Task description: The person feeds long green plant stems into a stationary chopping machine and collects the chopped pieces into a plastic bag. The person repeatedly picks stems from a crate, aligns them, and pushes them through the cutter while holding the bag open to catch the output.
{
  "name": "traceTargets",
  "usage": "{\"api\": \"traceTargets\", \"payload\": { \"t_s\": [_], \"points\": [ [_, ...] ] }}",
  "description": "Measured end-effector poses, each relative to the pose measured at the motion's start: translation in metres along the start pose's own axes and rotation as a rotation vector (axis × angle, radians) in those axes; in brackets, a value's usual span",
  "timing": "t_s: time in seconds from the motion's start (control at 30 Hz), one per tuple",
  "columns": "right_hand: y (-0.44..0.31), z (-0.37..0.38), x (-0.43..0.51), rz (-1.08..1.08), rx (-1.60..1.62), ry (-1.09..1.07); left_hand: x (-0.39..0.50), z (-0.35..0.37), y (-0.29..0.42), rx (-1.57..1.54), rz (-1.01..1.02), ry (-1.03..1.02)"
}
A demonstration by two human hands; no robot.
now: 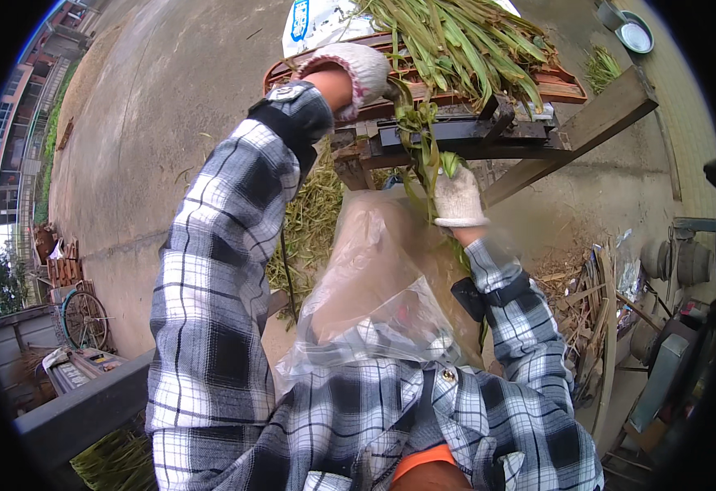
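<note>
My left hand (358, 77), in a pale knitted glove, reaches to the near edge of a reddish slatted rack; its fingers are largely hidden behind the cuff. In another pale glove, my right hand (458, 193) is closed on long green leaves (419, 138) that hang over a dark metal bar (468, 149). A thick heap of long green and yellowing leaves (456, 43) lies on the rack (563, 86), beyond both hands. Clear plastic sheeting (376, 276) covers my lap.
A wooden beam (585, 135) slants out on the right. Leaf scraps (312, 227) litter the ground below the rack. Wood strips (597, 288) are piled at right, near machinery (665, 368). A dark rail (87, 399) runs at lower left, with a bicycle wheel (84, 319) beyond it.
</note>
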State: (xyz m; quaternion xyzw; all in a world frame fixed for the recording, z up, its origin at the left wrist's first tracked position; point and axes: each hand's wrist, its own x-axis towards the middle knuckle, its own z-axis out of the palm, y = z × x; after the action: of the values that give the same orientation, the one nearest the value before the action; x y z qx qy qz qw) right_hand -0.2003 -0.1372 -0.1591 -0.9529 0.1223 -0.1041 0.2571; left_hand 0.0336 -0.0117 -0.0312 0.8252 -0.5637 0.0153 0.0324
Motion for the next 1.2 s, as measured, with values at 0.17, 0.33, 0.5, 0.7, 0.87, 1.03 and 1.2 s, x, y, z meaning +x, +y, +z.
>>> {"api": "traceTargets", "payload": {
  "t_s": [0.17, 0.33, 0.5, 0.7, 0.87, 1.03, 1.2],
  "points": [
    [-0.011, -0.009, -0.076, 0.507, 1.069, 0.004, 0.005, -0.021, 0.024, -0.066, -0.047, -0.307],
    [-0.037, -0.057, -0.146, 0.562, 0.874, 0.05, -0.019, -0.046, 0.035, -0.103, -0.091, -0.268],
    [-0.04, -0.069, -0.176, 0.578, 0.854, 0.101, -0.032, -0.012, 0.07, -0.146, -0.172, 0.285],
    [-0.033, -0.071, -0.171, 0.436, 0.653, 0.07, -0.067, 0.039, 0.145, -0.337, 0.785, 0.42],
    [-0.055, -0.094, -0.162, 0.201, 0.399, 0.005, -0.107, 0.058, 0.163, -0.573, 0.349, 0.191],
    [-0.068, -0.124, -0.168, -0.216, 0.118, -0.152, -0.166, 0.044, 0.195, -0.688, 0.223, 0.255],
    [-0.06, -0.125, -0.185, -0.598, -0.087, -0.257, -0.215, 0.032, 0.21, -0.722, 0.269, 0.055]
  ]
}}
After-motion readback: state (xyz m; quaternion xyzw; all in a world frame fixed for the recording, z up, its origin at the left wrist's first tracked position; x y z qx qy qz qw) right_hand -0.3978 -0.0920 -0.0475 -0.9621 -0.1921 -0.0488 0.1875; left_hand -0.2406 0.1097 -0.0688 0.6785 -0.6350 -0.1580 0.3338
